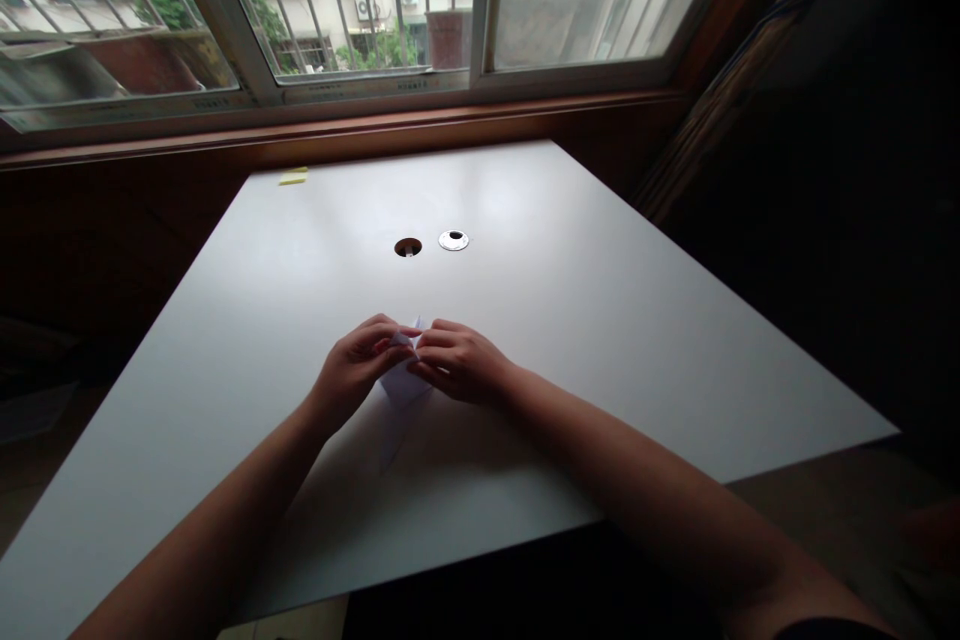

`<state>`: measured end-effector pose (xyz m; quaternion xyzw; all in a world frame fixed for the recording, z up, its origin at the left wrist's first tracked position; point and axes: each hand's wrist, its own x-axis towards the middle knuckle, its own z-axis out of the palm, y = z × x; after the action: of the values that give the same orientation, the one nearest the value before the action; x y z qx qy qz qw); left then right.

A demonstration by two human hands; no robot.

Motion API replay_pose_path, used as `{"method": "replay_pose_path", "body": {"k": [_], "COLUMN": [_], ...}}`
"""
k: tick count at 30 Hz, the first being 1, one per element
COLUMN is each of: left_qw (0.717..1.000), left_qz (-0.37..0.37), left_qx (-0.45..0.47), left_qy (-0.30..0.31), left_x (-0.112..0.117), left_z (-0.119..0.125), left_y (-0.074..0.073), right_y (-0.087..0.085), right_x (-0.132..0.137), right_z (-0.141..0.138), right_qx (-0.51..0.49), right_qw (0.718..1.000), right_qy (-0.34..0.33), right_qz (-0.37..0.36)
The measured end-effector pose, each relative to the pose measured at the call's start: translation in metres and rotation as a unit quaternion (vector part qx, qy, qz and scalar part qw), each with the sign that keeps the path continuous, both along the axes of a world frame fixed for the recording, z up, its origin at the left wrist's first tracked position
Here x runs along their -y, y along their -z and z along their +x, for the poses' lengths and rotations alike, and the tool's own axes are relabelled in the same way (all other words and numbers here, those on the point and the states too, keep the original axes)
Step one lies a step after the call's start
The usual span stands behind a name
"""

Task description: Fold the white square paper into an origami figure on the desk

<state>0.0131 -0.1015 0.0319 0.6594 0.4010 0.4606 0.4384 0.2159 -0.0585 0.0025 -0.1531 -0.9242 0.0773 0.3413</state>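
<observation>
A folded piece of white paper (405,384) is held between my two hands above the middle of the white table. It has pointed corners; one tip sticks up between the hands and a long point reaches down toward me. My left hand (365,357) pinches its upper left part between thumb and fingers. On the other side, my right hand (463,360) grips the upper right part with bent fingers. The fingertips of both hands nearly meet and hide some of the folds.
The white table (600,340) has a round cable hole (408,247) beyond my hands, and a round silver cover (454,240) lies beside it. Yellow sticky notes (293,176) lie at the far left edge. A barred window (360,0) stands behind the table.
</observation>
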Motion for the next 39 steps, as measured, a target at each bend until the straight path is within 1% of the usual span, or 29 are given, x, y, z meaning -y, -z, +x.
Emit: {"method": "replay_pose_path", "body": {"k": [7, 13, 18, 20, 24, 28, 32, 36, 39], "left_qw": [1.000, 0.999, 0.997, 0.996, 0.991, 0.984, 0.979, 0.975, 0.983], "left_qz": [0.020, 0.037, 0.055, 0.064, 0.089, 0.081, 0.055, 0.037, 0.030], "left_qx": [0.015, 0.012, 0.046, 0.063, 0.093, 0.136, 0.172, 0.203, 0.175], "left_qy": [0.005, 0.012, 0.024, 0.013, -0.042, -0.077, -0.090, -0.080, -0.044], "left_x": [-0.001, -0.001, -0.001, 0.000, 0.001, 0.002, 0.000, -0.003, -0.005], "left_z": [0.001, -0.001, -0.003, -0.002, 0.003, 0.010, 0.013, 0.010, 0.001], "left_y": [0.001, -0.003, -0.004, -0.002, 0.003, 0.005, 0.006, 0.006, 0.001], "right_y": [0.002, 0.005, 0.006, 0.008, 0.013, 0.018, 0.016, 0.009, 0.006], "right_x": [0.000, -0.002, -0.002, -0.002, -0.003, -0.005, -0.006, -0.007, -0.007], "right_z": [0.001, 0.001, 0.004, 0.004, 0.005, 0.004, 0.006, 0.009, 0.011], "right_qx": [-0.011, -0.018, 0.018, 0.049, 0.108, 0.122, 0.107, 0.117, 0.139], "right_qw": [1.000, 1.000, 1.000, 0.998, 0.993, 0.991, 0.992, 0.989, 0.983], "right_qy": [-0.005, -0.001, 0.021, 0.033, 0.048, 0.050, 0.050, 0.050, 0.064], "right_qz": [0.009, -0.007, -0.015, -0.021, -0.028, -0.007, 0.034, 0.079, 0.099]}}
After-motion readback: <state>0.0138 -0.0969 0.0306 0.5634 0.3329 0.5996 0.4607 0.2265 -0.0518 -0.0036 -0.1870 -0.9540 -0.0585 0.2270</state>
